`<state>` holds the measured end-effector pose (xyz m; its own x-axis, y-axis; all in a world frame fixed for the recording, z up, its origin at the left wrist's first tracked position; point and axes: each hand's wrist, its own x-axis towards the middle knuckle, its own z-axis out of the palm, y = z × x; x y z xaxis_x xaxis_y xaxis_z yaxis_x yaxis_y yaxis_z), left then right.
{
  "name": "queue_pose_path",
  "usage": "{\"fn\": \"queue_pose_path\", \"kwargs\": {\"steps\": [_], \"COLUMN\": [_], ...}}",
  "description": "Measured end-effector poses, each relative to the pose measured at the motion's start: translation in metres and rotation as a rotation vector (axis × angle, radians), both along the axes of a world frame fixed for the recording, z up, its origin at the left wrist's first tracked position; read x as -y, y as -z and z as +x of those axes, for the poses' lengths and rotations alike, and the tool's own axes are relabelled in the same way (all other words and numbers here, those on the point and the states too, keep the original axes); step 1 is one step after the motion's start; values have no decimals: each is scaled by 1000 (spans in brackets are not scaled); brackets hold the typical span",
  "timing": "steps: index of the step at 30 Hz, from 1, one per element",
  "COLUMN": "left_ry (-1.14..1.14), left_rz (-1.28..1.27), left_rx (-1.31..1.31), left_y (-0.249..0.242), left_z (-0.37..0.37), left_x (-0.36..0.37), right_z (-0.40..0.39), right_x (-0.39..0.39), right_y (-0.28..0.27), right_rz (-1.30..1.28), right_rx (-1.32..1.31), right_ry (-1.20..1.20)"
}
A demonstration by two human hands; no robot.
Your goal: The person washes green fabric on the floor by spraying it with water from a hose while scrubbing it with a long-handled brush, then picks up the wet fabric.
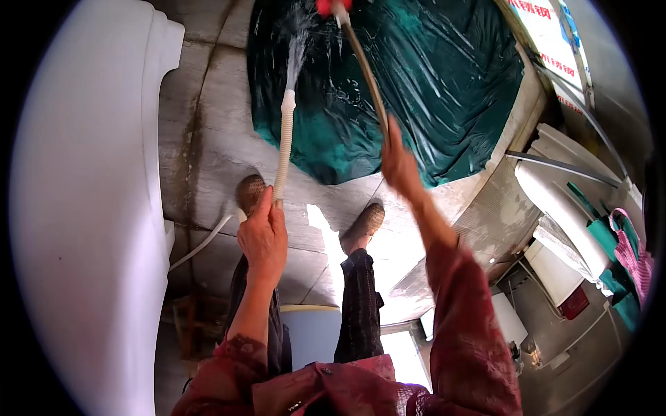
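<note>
A cream ribbed hose (pixel 285 142) points forward from my left hand (pixel 265 232), whose fingers are wrapped round it. Water (pixel 298 52) sprays from its pale nozzle end onto a wet dark green plastic sheet (pixel 444 90) spread over the floor. My right hand (pixel 400 163) is closed round the brown stick handle (pixel 368 73) of a tool reaching over the sheet. At the top edge, the tool's red head (pixel 333 7) is blurred and partly cut off, so its exact kind is hard to make out.
A large white tub-like body (pixel 90 208) fills the left side. Grey floor tiles (pixel 208 132) lie around the sheet, with my shoes (pixel 363 227) near its edge. A blue bucket-like container (pixel 311 336) stands between my legs. Cloths (pixel 628 249) hang at the right.
</note>
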<state>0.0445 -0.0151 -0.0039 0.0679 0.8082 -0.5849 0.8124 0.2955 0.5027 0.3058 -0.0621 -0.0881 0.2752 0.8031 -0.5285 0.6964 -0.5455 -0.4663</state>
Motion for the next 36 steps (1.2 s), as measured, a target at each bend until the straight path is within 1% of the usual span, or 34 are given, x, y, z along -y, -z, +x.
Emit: {"fn": "queue_pose_path", "kwargs": {"steps": [2, 3, 4, 5, 7, 9, 11, 13, 14, 17, 18, 19, 20, 21, 22, 24, 26, 27, 28, 30, 31, 32, 35, 36], "left_ry": [-22, -29, -35, -35, -41, -20, 31, 59, 83, 60, 53, 73, 94, 64, 57, 47, 89, 119, 120, 0, -12, -16, -39, -44], "left_rz": [17, 33, 23, -18, -76, -62, -20, -1, 6, 36, 41, 55, 62, 31, 32, 16, 43, 74, 79, 15, -6, -2, 0, 3], "left_rx": [29, 44, 38, 43, 70, 82, 112, 87, 67, 132, 135, 145, 151, 169, 166, 172, 125, 84, 83, 53, 24, 40, 39, 61], "left_y": [5, 6, 3, -1, -3, -5, -3, -2, -3, -3, -3, -2, -2, 0, 1, 1, -1, 0, 1, 5, 5, 5, 5, 3], "left_z": [2, 0, -1, 1, 4, 6, 6, 8, 8, 9, 10, 11, 10, 10, 9, 7, 4, 4, 3, 0, -2, -2, -1, -1], "left_x": [4, 6, 7, 4, 2, 1, 3, 4, 4, 5, 5, 4, 5, 7, 7, 8, 6, 4, 5, 6, 5, 5, 3, 2], "right_z": [-10, -17, -23, -24, -23, -12, 3, 9, 11, -2, -2, -4, -15, -24, -25, -13, -7, 1, 5, 3, 4, 5, -15, -26], "right_x": [90, 121, 138, 135, 119, 37, -35, -56, -54, 13, 67, 109, 122, 126, 122, 82, -13, -48, -67, -69, -69, -48, 99, 120], "right_y": [-22, -44, -58, -56, -44, -12, 9, 15, 13, -23, -20, -35, -59, -69, -67, -32, -16, 3, 14, 12, 7, 1, -36, -55], "right_rz": [-132, -174, -221, -223, -255, -155, 63, 175, 87, -162, -55, -172, -271, -199, -185, -66, -104, 11, 122, 100, 68, 20, -136, -164], "right_rx": [-40, -53, -69, -73, -12, 8, 40, 72, 84, -12, 4, -44, -38, -91, -98, -41, -9, 3, 11, -1, -14, -20, -24, -24], "right_ry": [27, 35, 45, 36, 46, 11, -99, -146, -159, 32, -11, 21, 63, 76, 83, 20, 19, -21, -66, -42, -23, -9, 24, 34]}}
